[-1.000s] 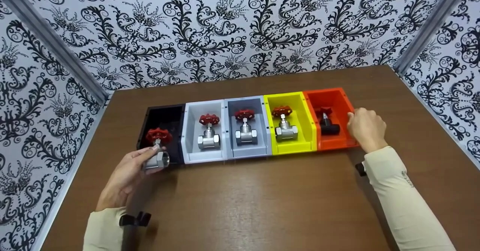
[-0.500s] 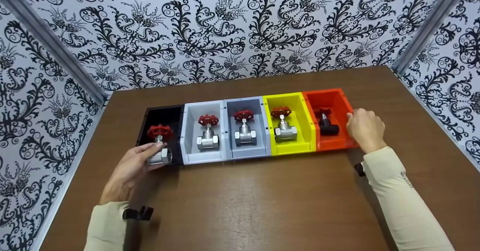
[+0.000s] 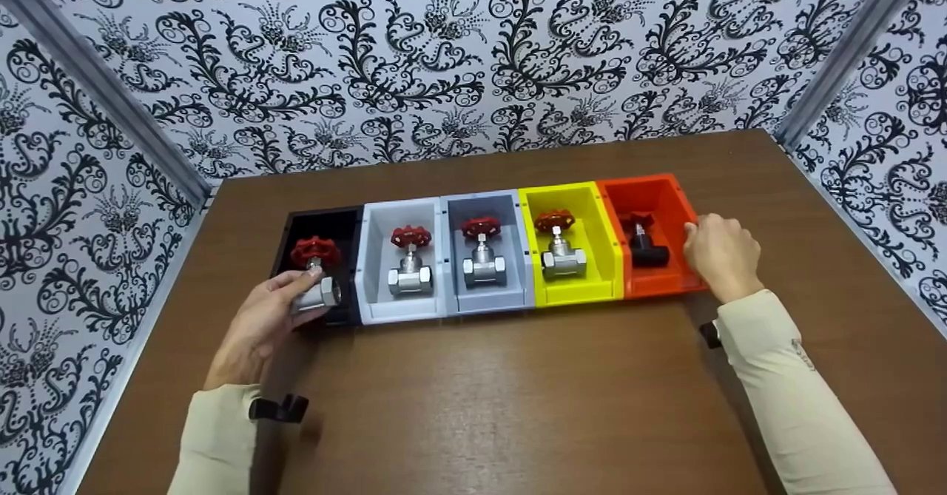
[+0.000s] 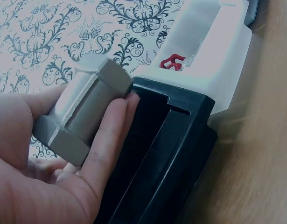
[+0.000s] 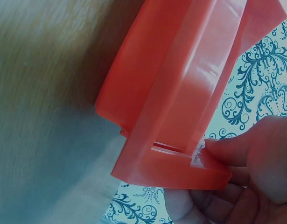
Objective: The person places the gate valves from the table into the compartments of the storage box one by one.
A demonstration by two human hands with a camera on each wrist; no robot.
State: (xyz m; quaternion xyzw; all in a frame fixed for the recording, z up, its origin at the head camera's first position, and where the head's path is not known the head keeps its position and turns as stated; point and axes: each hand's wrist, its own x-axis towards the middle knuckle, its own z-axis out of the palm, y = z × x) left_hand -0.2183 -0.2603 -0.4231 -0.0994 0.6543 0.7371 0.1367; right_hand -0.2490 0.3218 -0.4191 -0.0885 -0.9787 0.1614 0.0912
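Note:
My left hand [image 3: 270, 316] grips the steel body of a gate valve [image 4: 85, 109] with a red handwheel, at the front of the black bin [image 3: 325, 223]. In the left wrist view the fingers pass under the body, and the handwheel is hidden there. At the row's other end my right hand [image 3: 723, 256] pinches the side wall of the red-orange bin [image 5: 171, 172], thumb on the inner side and fingers outside. Inside that bin lies a smaller valve [image 3: 649, 251] with a black body and red handwheel.
Between the end bins, a white bin [image 3: 373, 258], a grey bin [image 3: 459, 299] and a yellow bin [image 3: 581, 294] are joined in a row on the brown table [image 3: 473, 399]. Each holds a steel valve with a red handwheel. Patterned walls [image 3: 459, 51] enclose the back and sides.
The left hand, still holding the valve, has shifted slightly right and farther over the black bin. My right hand keeps its grip on the red-orange bin.

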